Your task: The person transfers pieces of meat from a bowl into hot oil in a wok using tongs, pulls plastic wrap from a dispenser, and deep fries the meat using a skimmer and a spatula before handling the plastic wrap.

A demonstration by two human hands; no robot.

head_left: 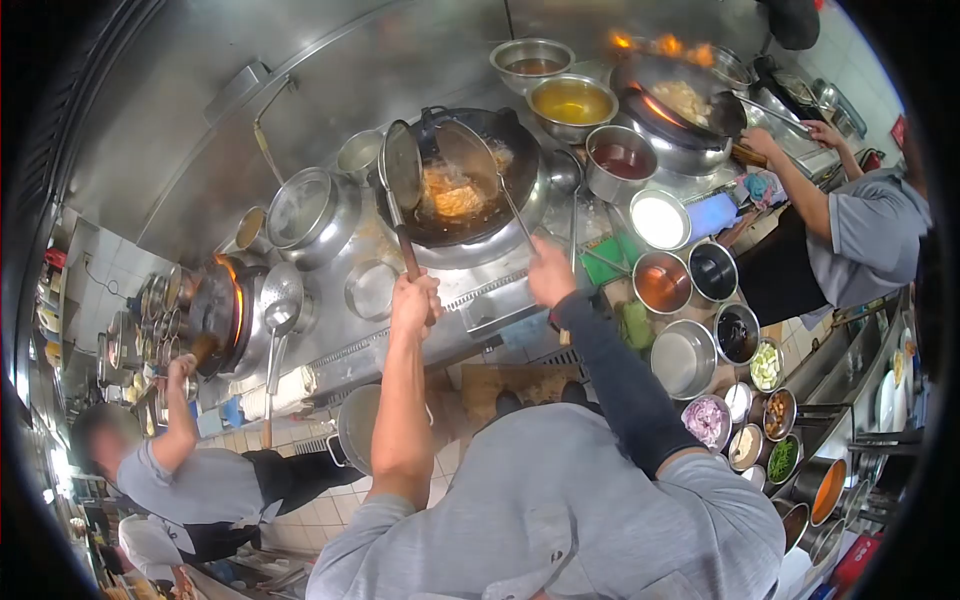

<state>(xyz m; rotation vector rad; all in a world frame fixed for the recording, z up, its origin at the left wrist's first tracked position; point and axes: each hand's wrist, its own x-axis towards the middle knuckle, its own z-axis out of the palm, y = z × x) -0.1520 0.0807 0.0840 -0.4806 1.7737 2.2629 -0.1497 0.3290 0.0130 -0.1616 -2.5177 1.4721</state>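
In front of me a large black wok (405, 225) sits on the range with dark liquid in it. Golden fried food (459, 202) lies in the liquid, and I cannot tell what kind it is. My left hand (413, 305) is wrapped round the wooden handle of a round strainer (402, 160), whose head is tilted up over the wok's left side. My right hand (550, 272) grips the handle of a second round skimmer (467, 150), its head over the middle of the wok. Both heads are above the food.
Metal bowls of yellow liquid (572, 103) and reddish liquid (620, 163) stand to the right. A ladle (565, 175) lies beside the wok. Co-workers handle a flaming wok (650, 95) at right and another wok (213, 310) at left. Ingredient containers (707, 420) line the right side.
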